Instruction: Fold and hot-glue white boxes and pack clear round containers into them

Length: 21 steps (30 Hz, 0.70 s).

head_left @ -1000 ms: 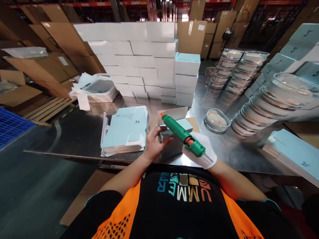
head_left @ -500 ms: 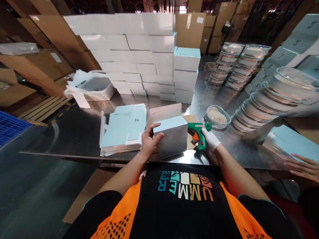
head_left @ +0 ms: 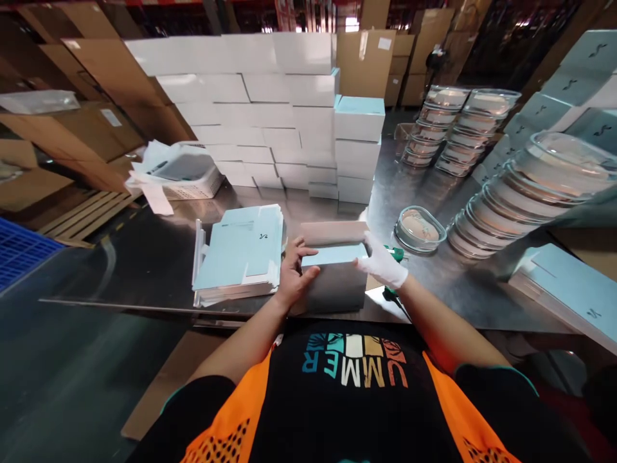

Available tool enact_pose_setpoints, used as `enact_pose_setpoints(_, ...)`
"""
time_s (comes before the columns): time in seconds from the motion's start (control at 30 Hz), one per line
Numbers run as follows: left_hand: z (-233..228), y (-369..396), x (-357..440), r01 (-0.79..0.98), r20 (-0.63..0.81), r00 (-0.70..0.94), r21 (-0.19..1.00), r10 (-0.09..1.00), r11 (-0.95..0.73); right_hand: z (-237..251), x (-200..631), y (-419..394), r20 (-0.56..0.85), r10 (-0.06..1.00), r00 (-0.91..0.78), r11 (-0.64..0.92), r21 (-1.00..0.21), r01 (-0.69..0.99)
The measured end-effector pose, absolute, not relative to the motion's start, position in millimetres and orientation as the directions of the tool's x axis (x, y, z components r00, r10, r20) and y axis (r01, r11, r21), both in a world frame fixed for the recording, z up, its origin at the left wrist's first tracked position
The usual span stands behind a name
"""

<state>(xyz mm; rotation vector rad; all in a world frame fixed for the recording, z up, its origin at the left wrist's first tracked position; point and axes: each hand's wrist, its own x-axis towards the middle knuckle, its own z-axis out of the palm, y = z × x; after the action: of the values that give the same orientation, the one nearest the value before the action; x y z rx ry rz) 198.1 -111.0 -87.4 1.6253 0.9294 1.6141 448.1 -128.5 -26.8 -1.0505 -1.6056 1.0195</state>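
Observation:
A white and pale-blue cardboard box (head_left: 336, 286) stands at the table's front edge, its far flap raised. My bare left hand (head_left: 295, 270) grips its left side, thumb and fingers at the top edge. On the opposite side, my white-gloved right hand (head_left: 383, 260) holds the upper right corner. Behind that hand lies a green glue gun (head_left: 395, 253) on the table, mostly hidden by the hand and wrist. A pile of flat pale-blue box blanks (head_left: 241, 247) lies just left of my left hand.
White boxes (head_left: 260, 116) form a wall at the back. Several stacked glass containers (head_left: 511, 206) stand at right, near a single glass container (head_left: 419, 228). A white basket (head_left: 193, 183) sits back left. More box blanks (head_left: 573, 283) lie on the metal table (head_left: 159, 257) at far right.
My right hand has let go of the glue gun and moved left onto the box. The box has turned to face me more squarely. Another person's hand at far right has left the view.

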Motion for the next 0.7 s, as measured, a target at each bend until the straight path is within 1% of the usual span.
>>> enact_pose_setpoints(0.07, -88, -108, 198, -0.069, 0.596, -0.037, 0.799, 0.802, -0.597, -34, 460, -134, 0.367, 0.901, -0.232, 0.419, -0.875, 0.241)
enact_pose_setpoints(0.1, -86, -107, 197, -0.109, 0.638, -0.007, 0.765, 0.77, -0.635, -38, 465, -137, 0.418, 0.872, -0.254, 0.479, -0.836, 0.267)
enact_pose_setpoints(0.13, -84, -106, 195, -0.126, 0.684, 0.06, 0.728, 0.727, -0.674, -40, 469, -142, 0.457, 0.844, -0.28, 0.528, -0.802, 0.281)
enact_pose_setpoints(0.2, -75, -106, 188, -0.105, 0.757, 0.254, 0.641, 0.603, -0.76, -43, 473, -150, 0.503, 0.792, -0.347, 0.598, -0.755, 0.269)
enact_pose_setpoints(0.27, -67, -108, 179, -0.079, 0.779, 0.406, 0.552, 0.479, -0.83, -45, 471, -157, 0.522, 0.752, -0.402, 0.638, -0.729, 0.246)
enact_pose_setpoints(0.3, -64, -109, 176, -0.078, 0.783, 0.444, 0.518, 0.436, -0.852, -46, 470, -159, 0.528, 0.744, -0.409, 0.646, -0.724, 0.241)
enact_pose_setpoints(0.37, -63, -111, 171, -0.082, 0.79, 0.468, 0.484, 0.395, -0.871, -52, 467, -163, 0.513, 0.769, -0.382, 0.622, -0.74, 0.258)
enact_pose_setpoints(0.43, -67, -111, 169, -0.064, 0.78, 0.467, 0.5, 0.417, -0.864, -63, 463, -167, 0.426, 0.852, -0.304, 0.511, -0.803, 0.306)
enact_pose_setpoints(0.47, -70, -111, 168, -0.049, 0.77, 0.447, 0.53, 0.456, -0.847, -69, 461, -170, 0.355, 0.896, -0.267, 0.43, -0.843, 0.324)
enact_pose_setpoints(0.53, -73, -113, 164, -0.029, 0.746, 0.34, 0.616, 0.572, -0.787, -77, 457, -172, 0.228, 0.951, -0.21, 0.289, -0.898, 0.333)
enact_pose_setpoints(0.57, -72, -117, 160, -0.031, 0.73, 0.268, 0.659, 0.629, -0.751, -77, 457, -170, 0.195, 0.965, -0.173, 0.242, -0.918, 0.313)
enact_pose_setpoints(0.63, -64, -128, 146, -0.069, 0.691, 0.167, 0.72, 0.704, -0.69, -64, 462, -153, 0.195, 0.98, -0.047, 0.201, -0.953, 0.228)
enact_pose_setpoints(0.67, -57, -137, 135, -0.102, 0.671, 0.163, 0.74, 0.723, -0.664, -49, 467, -137, 0.214, 0.975, 0.051, 0.203, -0.964, 0.173)
enact_pose_setpoints(0.7, -50, -147, 123, -0.143, 0.655, 0.191, 0.755, 0.731, -0.64, -29, 475, -116, 0.232, 0.958, 0.166, 0.215, -0.97, 0.116)
